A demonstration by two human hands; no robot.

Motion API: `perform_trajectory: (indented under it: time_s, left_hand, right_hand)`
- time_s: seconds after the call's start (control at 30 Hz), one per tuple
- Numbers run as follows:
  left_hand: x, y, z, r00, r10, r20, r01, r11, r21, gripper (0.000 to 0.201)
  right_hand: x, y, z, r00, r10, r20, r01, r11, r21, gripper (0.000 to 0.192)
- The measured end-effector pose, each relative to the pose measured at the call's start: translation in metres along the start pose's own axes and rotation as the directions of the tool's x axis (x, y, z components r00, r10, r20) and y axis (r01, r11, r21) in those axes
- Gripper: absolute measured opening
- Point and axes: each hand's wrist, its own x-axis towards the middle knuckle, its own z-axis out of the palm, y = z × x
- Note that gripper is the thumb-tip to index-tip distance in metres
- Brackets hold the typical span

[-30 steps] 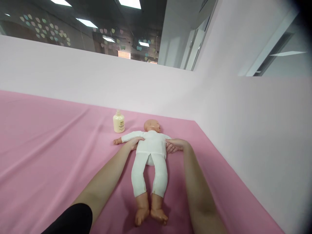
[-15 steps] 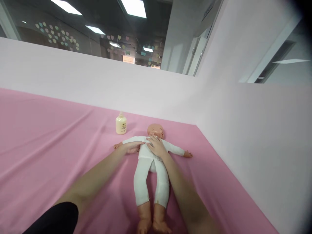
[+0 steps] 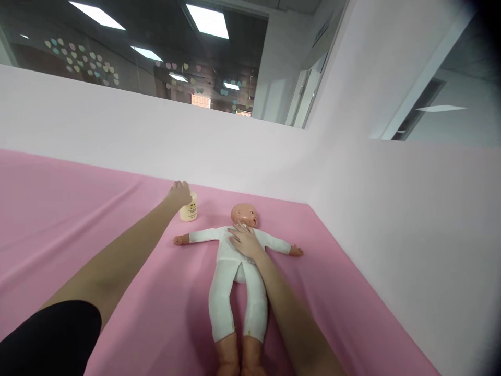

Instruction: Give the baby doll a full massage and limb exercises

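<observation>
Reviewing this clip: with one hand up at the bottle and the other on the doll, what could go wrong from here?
1. The left hand covers the top of the upright bottle; a clumsy grab might tip it onto the pink sheet.
2. Only the right hand rests flat on the chest of the doll, so a sideways reach could drag or shift it.
3. The sheet is creased and may bunch under the forearms.

left hand point(image 3: 179, 193) moved off doll's point(image 3: 235, 261) arm onto bottle point(image 3: 189, 208) top, doll's arm uncovered
</observation>
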Motion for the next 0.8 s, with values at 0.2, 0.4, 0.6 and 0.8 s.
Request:
perform_trajectory:
  time_s: [0.2, 0.4, 0.6, 0.8]
  left_hand:
    - [-0.043, 0.076, 0.064, 0.951, 0.217, 0.220, -0.237, 0.969, 0.064, 0.056]
    - [-0.059, 0.144, 0.135, 0.875, 0.399, 0.274, -0.388, 0.917, -0.095, 0.053]
    - [-0.046, 0.128, 0.162, 0.929, 0.294, 0.225, -0.299, 0.954, -0.011, 0.037]
    - [-0.048, 0.092, 0.157, 0.959, 0.239, 0.155, -0.210, 0.961, -0.181, 0.041]
  right_hand:
    - [0.003, -0.010, 0.001, 0.995, -0.050, 0.088, 0.061, 0.991, -0.122, 0.038]
    - [0.007, -0.017, 0.004, 0.994, -0.103, 0.037, 0.108, 0.984, -0.144, 0.030]
    - [0.003, -0.011, 0.009, 0.992, -0.093, -0.087, 0.094, 0.995, 0.010, 0.026]
    - [0.000, -0.009, 0.013, 0.891, 0.118, -0.438, 0.035, 0.945, 0.326, 0.031]
